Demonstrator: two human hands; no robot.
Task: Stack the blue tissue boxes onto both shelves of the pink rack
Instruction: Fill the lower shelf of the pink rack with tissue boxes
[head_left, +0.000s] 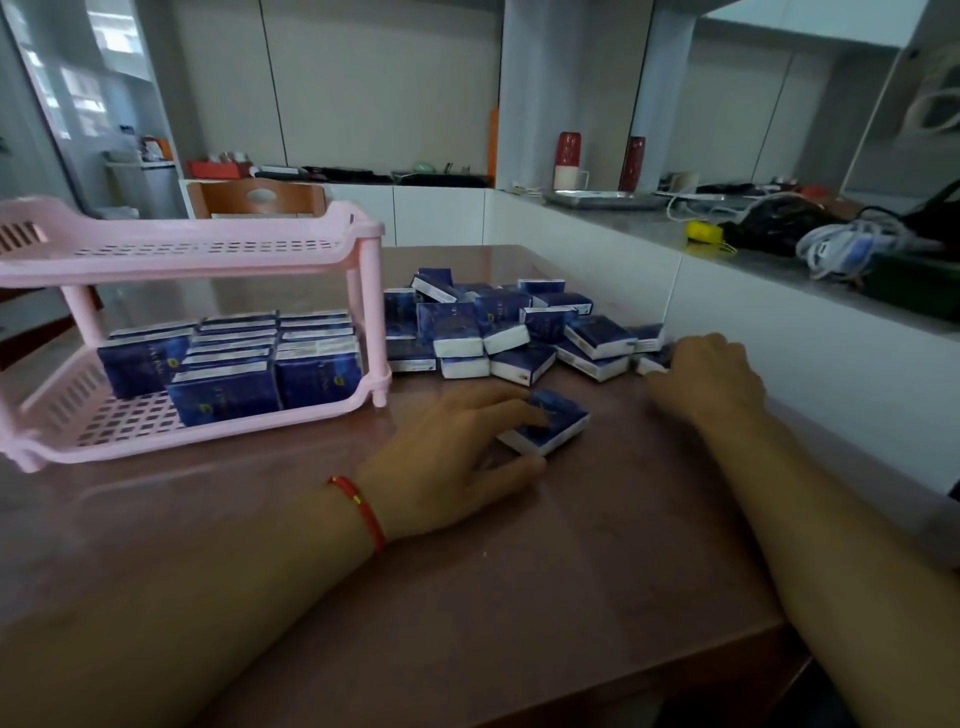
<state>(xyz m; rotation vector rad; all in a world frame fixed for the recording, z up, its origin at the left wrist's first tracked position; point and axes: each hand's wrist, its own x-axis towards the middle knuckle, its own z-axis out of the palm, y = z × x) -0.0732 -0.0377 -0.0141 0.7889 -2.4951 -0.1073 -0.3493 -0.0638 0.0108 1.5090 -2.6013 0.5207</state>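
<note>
A pink two-shelf rack (363, 249) stands at the table's left. Several blue tissue boxes (234, 358) stand upright in rows on its lower shelf; the upper shelf holds nothing I can see. A loose pile of blue tissue boxes (498, 327) lies to the right of the rack. My left hand (452, 457) rests over a single blue box (558, 423) lying flat in front of the pile, fingers curled onto its top, thumb near its front edge. My right hand (711, 379) reaches into the pile's right end, its fingers on a small blue box (652, 361) there.
The brown table (519, 597) ends at its near edge bottom right. A white low wall (779, 353) runs along the right, topped by a counter with cables, a yellow object (701, 231) and a metal tray (602, 199). A wooden chair back (254, 200) stands behind the rack.
</note>
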